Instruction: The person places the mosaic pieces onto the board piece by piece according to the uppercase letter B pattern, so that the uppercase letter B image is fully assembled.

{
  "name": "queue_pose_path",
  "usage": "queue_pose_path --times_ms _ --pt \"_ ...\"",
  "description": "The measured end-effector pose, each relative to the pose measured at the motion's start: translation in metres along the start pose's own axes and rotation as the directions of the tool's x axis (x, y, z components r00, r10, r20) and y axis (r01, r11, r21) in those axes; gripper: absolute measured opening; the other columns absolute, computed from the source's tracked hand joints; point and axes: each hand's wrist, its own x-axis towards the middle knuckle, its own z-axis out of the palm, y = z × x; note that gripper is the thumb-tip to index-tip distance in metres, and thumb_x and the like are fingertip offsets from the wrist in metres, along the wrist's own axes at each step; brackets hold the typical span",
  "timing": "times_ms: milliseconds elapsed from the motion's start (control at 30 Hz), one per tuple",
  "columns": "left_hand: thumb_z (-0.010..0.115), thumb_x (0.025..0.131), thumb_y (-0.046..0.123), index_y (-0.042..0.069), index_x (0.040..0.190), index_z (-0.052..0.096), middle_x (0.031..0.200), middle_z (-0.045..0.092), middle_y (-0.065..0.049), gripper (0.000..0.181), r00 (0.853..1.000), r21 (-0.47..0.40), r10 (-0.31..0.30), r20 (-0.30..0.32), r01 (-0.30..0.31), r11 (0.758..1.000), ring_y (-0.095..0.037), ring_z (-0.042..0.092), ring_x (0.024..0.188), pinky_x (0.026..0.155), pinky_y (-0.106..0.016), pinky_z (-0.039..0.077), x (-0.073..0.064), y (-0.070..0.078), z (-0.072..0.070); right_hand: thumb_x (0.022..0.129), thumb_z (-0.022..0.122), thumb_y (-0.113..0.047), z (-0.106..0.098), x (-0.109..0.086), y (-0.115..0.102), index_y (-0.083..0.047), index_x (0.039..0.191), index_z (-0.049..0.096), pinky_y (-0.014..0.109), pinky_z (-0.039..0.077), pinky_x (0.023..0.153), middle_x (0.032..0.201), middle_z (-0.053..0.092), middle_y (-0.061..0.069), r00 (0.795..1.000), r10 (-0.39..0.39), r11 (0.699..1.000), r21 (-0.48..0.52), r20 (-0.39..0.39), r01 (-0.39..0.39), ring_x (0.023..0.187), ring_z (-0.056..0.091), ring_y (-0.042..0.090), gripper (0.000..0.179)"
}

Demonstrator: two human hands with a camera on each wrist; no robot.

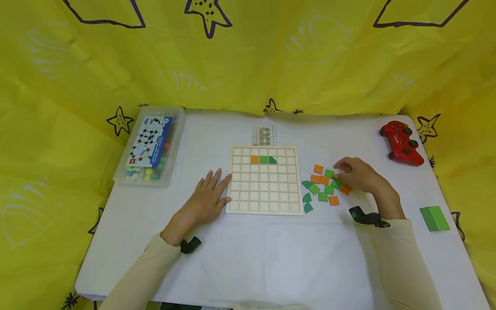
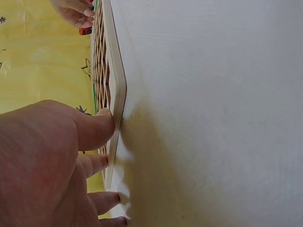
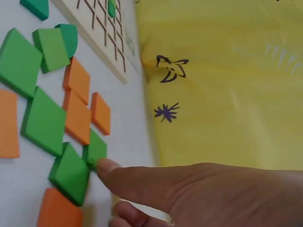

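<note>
My left hand point(image 1: 205, 200) lies spread on the table at the left side of a wooden grid board point(image 1: 267, 206), thumb and index fingertips right at its edge. In one row of the board sit an orange square tile point(image 1: 254, 159), a green square tile point(image 1: 263, 159) and a dark green quarter-round tile point(image 1: 273, 160). My right hand point(image 1: 356, 174) hovers at the loose tiles right of the board, thumb and index finger apart. In the right wrist view its thumb tip overlaps a green square tile point(image 3: 97, 146); the other fingers are partly hidden.
Behind the board lies a small pattern card point(image 1: 265, 135). A clear plastic box point(image 1: 170, 172) of colourful pieces stands at the left. At the right are a red game controller point(image 1: 401, 144) and a green block point(image 1: 435, 218). A yellow curtain point(image 1: 248, 64) hangs behind the table.
</note>
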Motion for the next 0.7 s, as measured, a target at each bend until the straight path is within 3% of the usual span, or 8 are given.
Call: queue_pose_path --times_ms 133,300,467,700 --pt "0.050 0.112 0.040 0.017 0.171 0.020 0.176 0.007 -0.022 0.070 1.000 0.008 -0.002 0.003 0.002 1.000 -0.046 0.001 0.162 0.127 -0.068 0.009 0.000 -0.001 0.000 0.105 0.065 -0.019 0.003 0.002 0.006 0.009 0.136 0.057 0.056 0.045 0.101 0.127 0.055 0.029 1.000 0.000 1.000 0.025 -0.003 0.001 0.113 0.050 0.040 0.043" --pt "0.050 0.112 0.040 0.017 0.171 0.020 0.176 0.007 -0.021 0.070 1.000 0.008 -0.005 0.011 0.005 1.000 -0.046 0.001 0.162 0.127 -0.068 0.009 0.000 0.001 -0.002 0.107 0.061 -0.019 0.007 0.004 0.004 0.006 0.142 0.052 0.060 0.044 0.105 0.133 0.048 0.030 0.999 0.030 0.999 0.038 -0.014 -0.030 0.118 0.047 0.043 0.044" --pt "0.050 0.112 0.040 0.017 0.171 0.021 0.176 0.007 -0.021 0.070 1.000 0.007 -0.006 0.012 0.006 1.000 -0.046 0.001 0.162 0.127 -0.068 0.010 0.000 0.001 -0.001 0.107 0.063 -0.016 0.012 0.005 0.000 0.003 0.145 0.052 0.064 0.043 0.107 0.138 0.044 0.031 1.000 0.005 0.999 0.035 -0.012 -0.004 0.124 0.046 0.046 0.044" --pt "0.049 0.112 0.041 0.017 0.171 0.020 0.176 0.006 -0.021 0.070 1.000 0.004 -0.006 0.010 0.006 1.000 -0.045 0.001 0.162 0.127 -0.068 0.009 0.000 0.001 -0.001 0.108 0.061 -0.013 0.022 0.006 -0.004 0.006 0.141 0.055 0.061 0.043 0.104 0.134 0.047 0.030 0.995 -0.038 0.999 0.012 -0.097 0.039 0.119 0.051 0.044 0.039"
